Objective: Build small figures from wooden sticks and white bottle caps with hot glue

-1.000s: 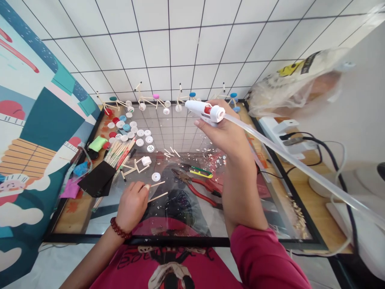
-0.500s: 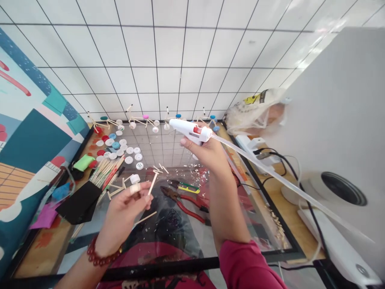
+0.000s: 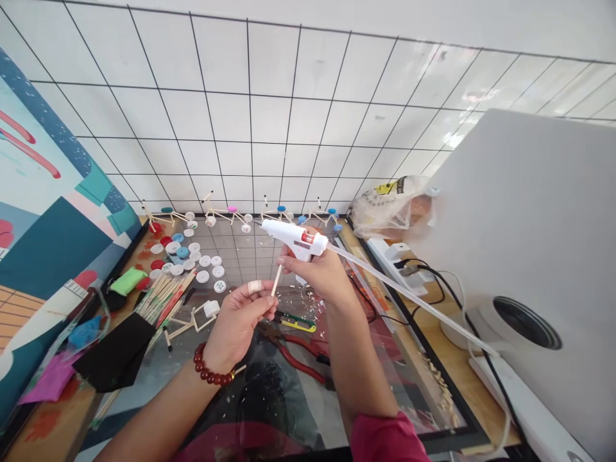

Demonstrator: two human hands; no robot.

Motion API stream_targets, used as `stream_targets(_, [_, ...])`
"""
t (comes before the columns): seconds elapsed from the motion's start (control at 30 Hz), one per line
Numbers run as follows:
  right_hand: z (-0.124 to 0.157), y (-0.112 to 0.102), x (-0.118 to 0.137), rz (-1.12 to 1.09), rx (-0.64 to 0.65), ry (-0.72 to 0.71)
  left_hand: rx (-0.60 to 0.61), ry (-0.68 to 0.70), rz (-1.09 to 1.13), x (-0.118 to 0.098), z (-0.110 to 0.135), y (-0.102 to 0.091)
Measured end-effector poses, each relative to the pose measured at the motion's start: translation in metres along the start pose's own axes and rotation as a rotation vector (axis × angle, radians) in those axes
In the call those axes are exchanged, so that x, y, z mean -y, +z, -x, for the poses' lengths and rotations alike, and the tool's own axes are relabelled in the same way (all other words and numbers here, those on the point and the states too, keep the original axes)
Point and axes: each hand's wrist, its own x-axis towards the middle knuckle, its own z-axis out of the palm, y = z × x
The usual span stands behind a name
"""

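Observation:
My left hand (image 3: 245, 314), with a bandage round one finger, pinches a short thin wooden stick (image 3: 276, 280) that slants upward. The stick's upper end meets the fingers of my right hand (image 3: 320, 273). That hand is closed round the grip of a white glue gun (image 3: 293, 237), its nozzle aimed left. A long translucent glue stick (image 3: 404, 289) runs out of the gun's back. Below my hands lie red-handled pliers (image 3: 301, 359) and a yellow-green cutter (image 3: 297, 323). A small frame of joined sticks (image 3: 185, 326) rests left of my left hand.
Bottle caps (image 3: 205, 261) and a bundle of sticks (image 3: 166, 292) lie at left, near black sheets (image 3: 115, 351). Several stick figures with caps (image 3: 233, 212) line the wall. A power strip (image 3: 392, 260), a plastic bag (image 3: 392, 205) and a white cylinder (image 3: 510, 321) stand at right.
My left hand has moved right and up with the stick, bringing its upper end to my right hand's fingers. The camera view has tilted up a little.

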Motion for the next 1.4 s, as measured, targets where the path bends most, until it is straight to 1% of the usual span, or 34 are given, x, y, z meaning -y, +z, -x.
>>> stream_targets(0.2, [-0.003,0.004,0.0,0.026,-0.072,-0.022,0.024,-0.016,-0.078,-0.005,-0.01,0.008])
stream_targets(0.3, [-0.003,0.003,-0.001,0.058,-0.093,-0.039,0.033,0.027,-0.103,-0.009,-0.018,0.006])
stream_targets(0.4, [-0.001,0.0,-0.003,0.149,-0.109,-0.051,-0.06,0.186,-0.155,-0.018,-0.027,-0.007])
stream_targets(0.5, [0.003,-0.001,-0.003,0.272,-0.069,-0.056,-0.193,0.379,-0.241,-0.033,-0.03,-0.025])
stream_targets(0.53, [0.005,0.0,-0.003,0.313,-0.046,-0.068,-0.225,0.427,-0.272,-0.038,-0.029,-0.03])
stream_targets(0.6, [0.007,0.003,-0.002,0.393,-0.01,-0.105,-0.256,0.478,-0.329,-0.046,-0.025,-0.035])
stream_targets(0.73, [0.011,0.01,-0.003,0.474,-0.013,-0.159,-0.275,0.489,-0.358,-0.053,-0.018,-0.034])
stream_targets(0.87, [0.013,0.011,-0.004,0.444,-0.047,-0.191,-0.283,0.482,-0.33,-0.053,-0.018,-0.033])
stream_targets(1.0, [0.015,0.01,-0.002,0.442,0.019,-0.181,-0.28,0.483,-0.321,-0.052,-0.021,-0.036])
stream_targets(1.07, [0.015,0.012,-0.002,0.449,0.031,-0.179,-0.275,0.479,-0.316,-0.052,-0.021,-0.037])
stream_targets(1.4, [0.013,0.014,-0.006,0.472,-0.013,-0.157,-0.286,0.468,-0.29,-0.052,-0.022,-0.039])
